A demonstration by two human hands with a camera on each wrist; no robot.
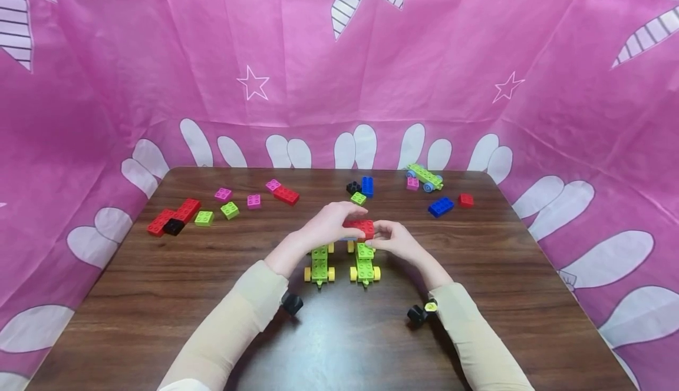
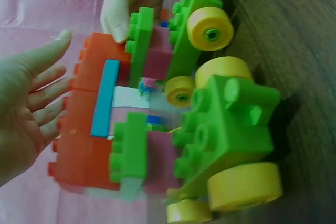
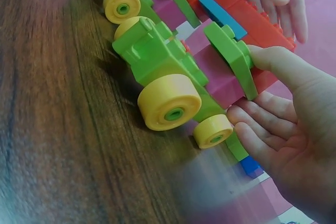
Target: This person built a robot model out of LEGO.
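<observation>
Two green carts with yellow wheels (image 1: 319, 264) (image 1: 365, 261) stand side by side on the dark wooden table (image 1: 159, 296). Each carries a pink brick (image 2: 157, 59) and a green plate (image 2: 139, 40). A red brick layer (image 1: 359, 226) (image 2: 84, 124) (image 3: 247, 14) spans both carts, with a light blue strip (image 2: 105, 98) under it. My left hand (image 1: 331, 220) (image 2: 31, 98) lies over the red layer with straight fingers. My right hand (image 1: 395, 239) (image 3: 283, 124) pinches the red layer's right end, thumb (image 3: 278, 59) against the green plate (image 3: 233, 56).
Loose bricks lie along the far half: long red bricks with a black one (image 1: 172, 219), green bricks (image 1: 230, 210), pink bricks (image 1: 253, 201), a red brick (image 1: 286, 195), blue bricks (image 1: 441, 206), a small red one (image 1: 465, 200). A green cart with blue wheels (image 1: 424, 177) sits far right. Pink cloth walls surround the table.
</observation>
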